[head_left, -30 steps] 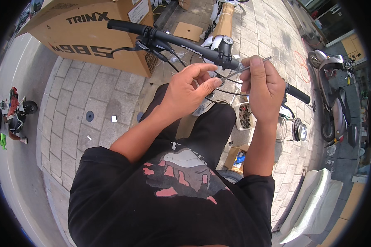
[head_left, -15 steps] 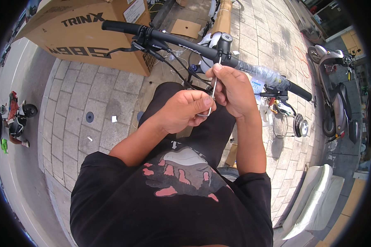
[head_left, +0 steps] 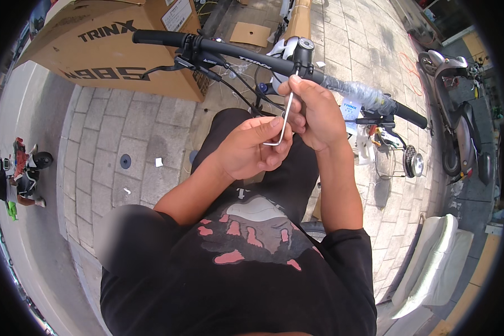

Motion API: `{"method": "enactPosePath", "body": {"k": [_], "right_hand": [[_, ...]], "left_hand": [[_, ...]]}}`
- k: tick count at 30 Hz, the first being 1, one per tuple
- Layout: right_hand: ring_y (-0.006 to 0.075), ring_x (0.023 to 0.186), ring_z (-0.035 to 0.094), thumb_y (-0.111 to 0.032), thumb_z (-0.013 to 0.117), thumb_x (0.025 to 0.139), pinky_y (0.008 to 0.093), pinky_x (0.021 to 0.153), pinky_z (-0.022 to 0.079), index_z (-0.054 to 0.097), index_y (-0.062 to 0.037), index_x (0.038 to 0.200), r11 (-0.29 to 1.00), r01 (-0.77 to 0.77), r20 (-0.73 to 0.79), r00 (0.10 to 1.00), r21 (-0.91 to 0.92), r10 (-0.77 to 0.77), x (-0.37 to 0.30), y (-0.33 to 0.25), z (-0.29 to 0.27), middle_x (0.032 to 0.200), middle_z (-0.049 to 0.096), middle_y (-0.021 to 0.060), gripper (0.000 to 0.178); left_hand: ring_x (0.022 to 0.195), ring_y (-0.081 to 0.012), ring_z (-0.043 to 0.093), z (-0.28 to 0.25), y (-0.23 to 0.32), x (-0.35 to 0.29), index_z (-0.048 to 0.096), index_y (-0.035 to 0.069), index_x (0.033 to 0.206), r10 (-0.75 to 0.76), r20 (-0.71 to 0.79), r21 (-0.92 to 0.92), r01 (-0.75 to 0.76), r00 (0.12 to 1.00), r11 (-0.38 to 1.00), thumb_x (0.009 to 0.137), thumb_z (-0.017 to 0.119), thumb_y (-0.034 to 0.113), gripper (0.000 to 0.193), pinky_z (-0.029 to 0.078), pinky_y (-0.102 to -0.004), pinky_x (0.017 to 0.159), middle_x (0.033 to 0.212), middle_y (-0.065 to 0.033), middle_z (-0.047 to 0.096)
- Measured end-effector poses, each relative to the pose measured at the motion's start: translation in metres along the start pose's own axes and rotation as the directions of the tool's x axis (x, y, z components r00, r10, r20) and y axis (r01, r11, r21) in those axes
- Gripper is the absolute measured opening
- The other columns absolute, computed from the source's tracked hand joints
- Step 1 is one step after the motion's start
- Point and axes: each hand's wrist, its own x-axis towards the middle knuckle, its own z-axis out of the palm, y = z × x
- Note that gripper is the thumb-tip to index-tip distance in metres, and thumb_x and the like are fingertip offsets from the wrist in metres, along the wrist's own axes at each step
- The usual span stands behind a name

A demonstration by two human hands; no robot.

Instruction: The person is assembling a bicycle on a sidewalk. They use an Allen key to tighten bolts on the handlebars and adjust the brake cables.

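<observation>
An L-shaped hex key (head_left: 287, 112) slants between my two hands, its long arm pointing up at the bicycle stem (head_left: 303, 54). My right hand (head_left: 318, 115) pinches the upper part of the key between thumb and fingers, just below the stem clamp. The far tip is hidden, so I cannot tell whether it sits in a bolt. Lower down, my left hand (head_left: 251, 144) has its fingers curled behind the bent end, with the thumb beside the shaft. The black handlebar (head_left: 246, 57) crosses beyond my hands, its right part wrapped in clear plastic (head_left: 361, 92).
A large cardboard box (head_left: 123, 61) stands at the far left. Brake levers and cables (head_left: 229, 84) hang below the handlebar. Scooters (head_left: 453, 123) are parked at the right, near a pale foam-like pad (head_left: 431, 269). A small motorbike (head_left: 28, 168) shows on the road at left.
My left thumb has shifted up along the hex key, and my left fingers have loosened. The key's bent short arm now shows more plainly, pointing left. My right hand keeps its pinch.
</observation>
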Motion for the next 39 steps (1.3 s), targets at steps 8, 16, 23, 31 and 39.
{"method": "enactPosePath", "body": {"k": [8, 16, 23, 31, 39], "right_hand": [[0.0039, 0.048, 0.042, -0.027, 0.057, 0.107, 0.0205, 0.041, 0.033, 0.063, -0.0036, 0.096, 0.974, 0.031, 0.048, 0.998, 0.223, -0.043, 0.005, 0.013, 0.002, 0.065, 0.048, -0.0061, 0.027], [0.0034, 0.045, 0.035, -0.030, 0.057, 0.107, 0.0225, 0.040, 0.028, 0.062, -0.0068, 0.088, 0.999, 0.038, -0.116, 0.993, 0.008, -0.037, -0.003, -0.001, 0.016, 0.060, 0.040, -0.0081, 0.030], [0.0046, 0.045, 0.035, -0.032, 0.059, 0.107, 0.0228, 0.040, 0.028, 0.062, -0.0079, 0.087, 0.989, 0.058, -0.101, 0.994, 0.134, -0.045, -0.001, 0.007, 0.015, 0.061, 0.040, -0.0081, 0.031], [0.0045, 0.047, 0.041, -0.033, 0.062, 0.106, 0.0211, 0.042, 0.034, 0.068, -0.0046, 0.097, 0.991, 0.091, -0.112, 0.991, 0.094, -0.080, -0.009, 0.018, 0.008, 0.062, 0.046, -0.0062, 0.030], [0.0053, 0.047, 0.043, -0.030, 0.063, 0.105, 0.0218, 0.042, 0.031, 0.071, -0.0021, 0.095, 0.990, 0.049, 0.035, 0.998, 0.136, -0.054, -0.015, 0.035, -0.001, 0.063, 0.054, -0.0042, 0.031]], "left_hand": [[0.071, -0.0199, 0.058, -0.002, -0.037, 0.009, 0.051, 0.006, 0.144, 0.180, 0.549, -0.566, 0.204, 0.817, 0.799, 0.112, 0.037, 0.048, 0.055, 0.042, -0.0306, 0.052, 0.110, -0.0068, 0.067], [0.074, -0.0191, 0.060, 0.004, -0.052, 0.022, 0.055, 0.012, 0.142, 0.205, 0.625, -0.611, 0.309, 0.753, 0.729, 0.112, 0.042, 0.047, 0.048, 0.045, -0.0303, 0.053, 0.107, -0.0004, 0.067], [0.081, -0.0210, 0.064, 0.002, -0.056, 0.026, 0.059, 0.012, 0.134, 0.232, 0.619, -0.624, 0.290, 0.751, 0.726, 0.108, 0.053, 0.046, 0.043, 0.046, -0.0294, 0.052, 0.102, -0.0011, 0.067], [0.058, -0.0141, 0.060, 0.021, -0.006, 0.006, 0.060, 0.008, 0.088, 0.061, -0.028, 0.286, -0.051, 0.998, 0.957, 0.099, 0.073, 0.040, 0.036, 0.036, -0.0234, 0.041, 0.065, -0.0011, 0.056], [0.052, -0.0149, 0.052, 0.077, 0.030, -0.005, 0.055, 0.004, 0.066, 0.387, 0.217, 0.696, 0.136, 0.896, -0.705, 0.086, 0.084, 0.034, 0.046, 0.041, -0.0365, 0.050, 0.057, -0.0067, 0.052]]}}
